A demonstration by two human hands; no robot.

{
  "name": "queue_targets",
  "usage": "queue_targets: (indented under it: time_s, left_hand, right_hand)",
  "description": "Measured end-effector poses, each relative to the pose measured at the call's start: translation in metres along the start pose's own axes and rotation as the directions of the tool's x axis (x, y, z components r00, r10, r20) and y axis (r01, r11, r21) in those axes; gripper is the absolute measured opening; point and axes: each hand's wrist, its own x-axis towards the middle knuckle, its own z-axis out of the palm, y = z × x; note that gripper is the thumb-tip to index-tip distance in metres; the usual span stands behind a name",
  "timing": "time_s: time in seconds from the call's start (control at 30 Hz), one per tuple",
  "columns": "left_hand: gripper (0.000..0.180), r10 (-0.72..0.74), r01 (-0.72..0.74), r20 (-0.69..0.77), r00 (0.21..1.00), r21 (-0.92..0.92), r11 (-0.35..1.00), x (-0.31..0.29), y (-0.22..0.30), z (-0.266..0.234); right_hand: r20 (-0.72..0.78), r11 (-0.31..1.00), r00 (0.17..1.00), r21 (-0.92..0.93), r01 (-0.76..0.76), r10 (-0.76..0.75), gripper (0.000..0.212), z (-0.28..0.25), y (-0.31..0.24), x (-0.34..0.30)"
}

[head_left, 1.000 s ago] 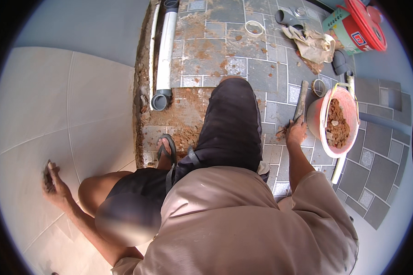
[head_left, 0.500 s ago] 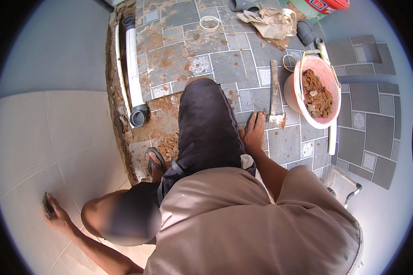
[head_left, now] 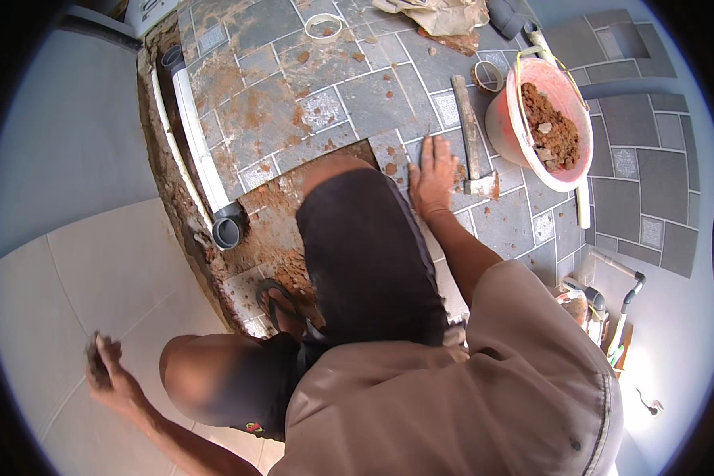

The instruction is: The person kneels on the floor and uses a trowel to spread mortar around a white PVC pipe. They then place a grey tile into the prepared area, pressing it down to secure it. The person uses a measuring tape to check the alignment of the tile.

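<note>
The left hand (head_left: 107,371) rests far out on the pale floor tiles (head_left: 71,278), fingers curled, perhaps around a small dark lump. The right hand (head_left: 432,176) lies flat and spread on the grey paving (head_left: 373,95). The hammer (head_left: 472,139) sits just to its right, handle pointing away, head nearest the fingers.

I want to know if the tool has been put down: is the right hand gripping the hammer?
No, the right hand lies flat with fingers spread on the grey tiles, and the hammer lies on the floor just beside it.
</note>
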Motion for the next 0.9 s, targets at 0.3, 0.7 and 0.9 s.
queue_targets:
  time_s: [0.3, 0.7, 0.9]
  left_hand:
    - [0.05, 0.45, -0.543, 0.874, 0.184, -0.291, 0.787, 0.072, 0.12, 0.293]
    - [0.081, 0.216, -0.792, 0.925, 0.313, 0.129, 0.597, 0.006, 0.113, 0.507]
    - [0.067, 0.591, -0.318, 0.789, 0.168, -0.524, 0.79, -0.019, 0.121, 0.48]
  right_hand:
    - [0.367, 0.916, 0.93, 0.378, -0.134, -0.015, 0.047, -0.067, 0.004, -0.031]
    - [-0.222, 0.697, 0.667, 0.105, -0.709, 0.712, 0.038, -0.364, -0.021, -0.326]
    - [-0.553, 0.426, 0.075, 0.541, -0.725, 0.83, 0.035, -0.435, -0.08, -0.431]
